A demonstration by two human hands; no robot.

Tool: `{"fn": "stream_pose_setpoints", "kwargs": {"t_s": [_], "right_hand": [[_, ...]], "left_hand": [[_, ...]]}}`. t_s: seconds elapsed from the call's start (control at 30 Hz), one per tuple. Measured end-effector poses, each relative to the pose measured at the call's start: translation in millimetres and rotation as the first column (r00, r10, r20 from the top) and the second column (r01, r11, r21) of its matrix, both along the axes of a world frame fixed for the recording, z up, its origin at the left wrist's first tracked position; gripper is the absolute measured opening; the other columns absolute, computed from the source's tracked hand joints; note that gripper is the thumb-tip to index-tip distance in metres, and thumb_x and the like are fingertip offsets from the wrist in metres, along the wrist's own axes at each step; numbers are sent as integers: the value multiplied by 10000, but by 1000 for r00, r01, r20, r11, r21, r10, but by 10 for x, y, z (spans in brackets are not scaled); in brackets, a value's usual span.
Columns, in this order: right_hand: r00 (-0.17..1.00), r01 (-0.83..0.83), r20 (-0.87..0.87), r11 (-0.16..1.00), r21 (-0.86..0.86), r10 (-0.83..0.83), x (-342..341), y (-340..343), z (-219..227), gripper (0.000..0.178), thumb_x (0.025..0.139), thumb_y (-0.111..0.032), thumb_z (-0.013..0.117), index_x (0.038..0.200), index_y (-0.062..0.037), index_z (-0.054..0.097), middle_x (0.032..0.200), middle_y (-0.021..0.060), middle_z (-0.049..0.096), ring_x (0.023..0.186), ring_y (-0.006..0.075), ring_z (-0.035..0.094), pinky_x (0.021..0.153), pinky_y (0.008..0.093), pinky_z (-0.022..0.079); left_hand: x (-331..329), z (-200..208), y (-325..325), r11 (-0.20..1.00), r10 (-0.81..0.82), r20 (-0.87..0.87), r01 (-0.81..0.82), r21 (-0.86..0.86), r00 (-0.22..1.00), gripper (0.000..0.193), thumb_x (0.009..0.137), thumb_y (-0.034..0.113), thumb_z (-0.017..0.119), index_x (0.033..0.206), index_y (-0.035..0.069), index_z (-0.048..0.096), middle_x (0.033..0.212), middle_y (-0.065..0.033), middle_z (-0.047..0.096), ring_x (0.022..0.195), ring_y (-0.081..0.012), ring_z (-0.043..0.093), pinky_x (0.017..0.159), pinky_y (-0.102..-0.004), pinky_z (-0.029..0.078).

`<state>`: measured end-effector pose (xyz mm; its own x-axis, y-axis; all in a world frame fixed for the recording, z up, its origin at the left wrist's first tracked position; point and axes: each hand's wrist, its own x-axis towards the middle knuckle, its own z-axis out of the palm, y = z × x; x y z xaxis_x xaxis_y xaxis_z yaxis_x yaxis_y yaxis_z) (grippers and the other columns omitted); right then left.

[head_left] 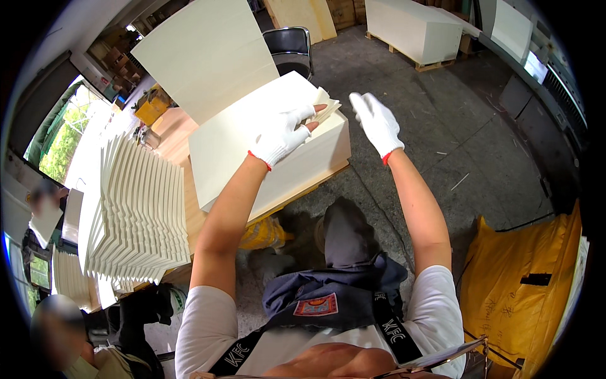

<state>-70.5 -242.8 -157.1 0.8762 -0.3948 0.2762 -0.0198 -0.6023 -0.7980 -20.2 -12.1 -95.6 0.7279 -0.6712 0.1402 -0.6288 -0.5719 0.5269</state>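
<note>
My left hand (282, 134), in a white glove with bare fingertips, lies on top of a tall stack of white card sheets (230, 129). Its fingers are spread, with the tips beside some bent, creased cream flaps (325, 106) at the stack's right corner. Whether a fingertip pins those flaps is hard to make out. Just right of that corner, my right hand (377, 123) is raised in the air in a white glove with a red cuff edge. Its fingers are stretched out, a little blurred, and nothing shows in them.
Left of the stack stands a pile of folded white card (136, 215) on the wooden table (173, 129). Behind rises a large upright white sheet (205, 57), near a black chair (290, 47). A yellow fabric bin (524, 284) is at right. Another person (60, 335) sits lower left.
</note>
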Motion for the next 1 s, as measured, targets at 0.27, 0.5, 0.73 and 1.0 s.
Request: {"fn": "stream_pose_setpoints", "kwargs": {"t_s": [0.27, 0.5, 0.73, 1.0], "right_hand": [[962, -147, -266, 943, -300, 65, -153, 179, 235, 592, 951, -650, 449, 989, -105, 678, 953, 163, 718, 925, 361, 687, 792, 458, 500], [992, -107, 5, 841, -530, 130, -67, 114, 27, 545, 957, -614, 498, 935, -96, 663, 865, 142, 686, 834, 348, 679, 722, 461, 517], [966, -82, 128, 741, -667, 223, 80, 43, 69, 518, 964, -619, 479, 954, -127, 641, 822, 127, 655, 790, 342, 658, 708, 466, 514], [984, -175, 57, 979, 102, 170, 93, 317, 156, 545, 1015, -583, 377, 963, -93, 609, 826, 184, 656, 876, 398, 646, 775, 484, 461]], "left_hand": [[-136, -34, -31, 993, -114, 355, 120, 4, 928, 480, 908, 146, 602, 1381, 228, 605, 1139, -128, 707, 953, -296, 692, 864, -388, 538], [59, -57, -79, 984, -127, 356, 73, 162, 926, 407, 896, 191, 583, 1300, 152, 619, 1243, -105, 662, 1056, -331, 654, 912, -410, 519], [272, -114, -155, 992, -72, 327, 33, 122, 942, 371, 916, 194, 602, 1281, 145, 640, 1198, -131, 682, 1062, -345, 657, 932, -403, 506], [115, -11, -59, 999, -27, -10, 27, -46, 1000, 396, 953, 253, 610, 1334, 147, 638, 1182, -124, 710, 1037, -248, 677, 936, -353, 505]]}}
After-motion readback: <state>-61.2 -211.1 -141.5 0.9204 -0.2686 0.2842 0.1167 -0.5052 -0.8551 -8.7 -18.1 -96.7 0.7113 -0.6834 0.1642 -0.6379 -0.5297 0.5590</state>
